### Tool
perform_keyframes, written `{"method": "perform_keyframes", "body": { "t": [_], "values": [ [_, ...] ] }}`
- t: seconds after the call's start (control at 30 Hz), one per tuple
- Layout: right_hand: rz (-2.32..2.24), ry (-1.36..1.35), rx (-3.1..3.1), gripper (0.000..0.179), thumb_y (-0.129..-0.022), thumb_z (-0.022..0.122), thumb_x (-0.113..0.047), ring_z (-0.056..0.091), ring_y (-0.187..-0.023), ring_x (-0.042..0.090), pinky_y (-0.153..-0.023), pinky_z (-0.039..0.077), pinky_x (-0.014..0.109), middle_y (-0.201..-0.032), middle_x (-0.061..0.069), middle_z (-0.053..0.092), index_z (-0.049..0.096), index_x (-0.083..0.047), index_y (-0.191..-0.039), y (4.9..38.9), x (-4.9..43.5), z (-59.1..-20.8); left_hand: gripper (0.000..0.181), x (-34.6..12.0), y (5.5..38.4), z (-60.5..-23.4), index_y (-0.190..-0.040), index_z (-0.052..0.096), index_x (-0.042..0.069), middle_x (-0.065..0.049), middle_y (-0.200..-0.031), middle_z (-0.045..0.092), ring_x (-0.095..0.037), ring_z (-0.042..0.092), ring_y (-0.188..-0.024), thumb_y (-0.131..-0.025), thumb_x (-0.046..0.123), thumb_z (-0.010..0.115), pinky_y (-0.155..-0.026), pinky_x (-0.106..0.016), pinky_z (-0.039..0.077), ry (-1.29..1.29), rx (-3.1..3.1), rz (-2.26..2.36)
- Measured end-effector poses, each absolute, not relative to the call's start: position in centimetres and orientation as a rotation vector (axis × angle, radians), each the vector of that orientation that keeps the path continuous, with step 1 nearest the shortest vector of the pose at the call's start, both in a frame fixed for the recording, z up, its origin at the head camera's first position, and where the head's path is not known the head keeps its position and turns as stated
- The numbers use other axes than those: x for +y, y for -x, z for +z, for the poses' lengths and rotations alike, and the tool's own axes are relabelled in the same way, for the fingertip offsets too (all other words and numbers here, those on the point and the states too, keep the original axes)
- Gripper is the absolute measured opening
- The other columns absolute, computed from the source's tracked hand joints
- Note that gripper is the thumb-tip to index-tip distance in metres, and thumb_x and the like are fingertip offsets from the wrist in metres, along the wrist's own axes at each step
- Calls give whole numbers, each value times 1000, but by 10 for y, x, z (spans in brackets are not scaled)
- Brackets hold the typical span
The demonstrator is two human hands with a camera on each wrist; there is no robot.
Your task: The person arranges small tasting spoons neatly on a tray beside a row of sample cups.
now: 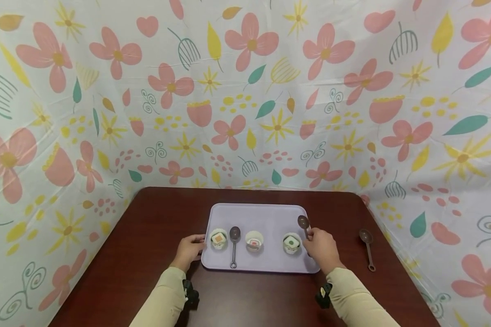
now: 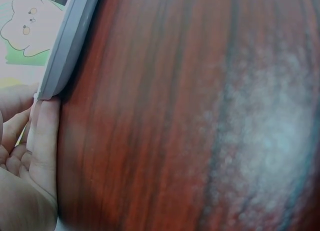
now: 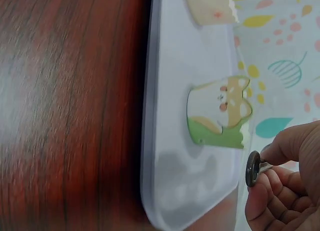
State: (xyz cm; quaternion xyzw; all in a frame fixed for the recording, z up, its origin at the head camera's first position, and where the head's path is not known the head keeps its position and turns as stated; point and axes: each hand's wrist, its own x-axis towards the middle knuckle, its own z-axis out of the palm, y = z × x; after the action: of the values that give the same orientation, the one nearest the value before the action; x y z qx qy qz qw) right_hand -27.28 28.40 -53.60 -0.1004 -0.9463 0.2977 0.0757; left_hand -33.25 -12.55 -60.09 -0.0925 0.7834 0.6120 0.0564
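Observation:
A pale lilac tray lies on the table. My left hand holds its left edge, thumb at the rim and fingers lower down, in the left wrist view too. On the tray stand three small paper cups: the left cup shows an orange patch inside, the middle cup a reddish one, the right cup a green one. A brown measuring spoon lies between the left and middle cups. Above the tray's right edge, my right hand pinches another brown measuring spoon by its ring-ended handle.
A third brown measuring spoon lies on the dark wooden table, right of the tray. Floral cloth hangs behind the table and along both sides. Each wrist wears a dark camera.

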Motion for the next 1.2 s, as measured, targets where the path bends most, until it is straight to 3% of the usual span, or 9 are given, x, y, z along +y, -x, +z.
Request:
{"method": "perform_keyframes", "body": {
  "t": [0.37,0.8,1.07,1.2],
  "values": [
    [864,266,-2813,22,-83,67,-9,63,-58,17,-52,51,32,-78,9,70,70,5,-100,276,263,-533,34,-127,332,-602,-126,67,-2,-16,-112,67,-26,70,-92,-93,2,67,-77,-47,61,263,2382,1869],
    [830,211,-2761,17,-79,67,-8,62,-66,24,-59,53,40,-75,6,70,72,1,-92,281,239,-533,34,-127,334,-604,-126,67,-2,-16,-111,67,-26,70,-93,-93,2,67,-77,-46,61,274,2375,1876],
    [875,210,-2779,16,-81,67,-6,59,-61,17,-52,48,30,-72,4,68,72,2,-93,281,223,-531,34,-127,334,-602,-126,67,-2,-16,-110,67,-27,70,-93,-93,3,68,-76,-46,61,264,2384,1875],
    [861,221,-2785,14,-81,67,-8,61,-60,17,-53,50,32,-71,3,68,73,0,-92,280,216,-533,34,-127,333,-602,-126,67,-2,-16,-110,67,-26,69,-93,-93,3,68,-76,-46,61,265,2375,1875]
  ]
}}
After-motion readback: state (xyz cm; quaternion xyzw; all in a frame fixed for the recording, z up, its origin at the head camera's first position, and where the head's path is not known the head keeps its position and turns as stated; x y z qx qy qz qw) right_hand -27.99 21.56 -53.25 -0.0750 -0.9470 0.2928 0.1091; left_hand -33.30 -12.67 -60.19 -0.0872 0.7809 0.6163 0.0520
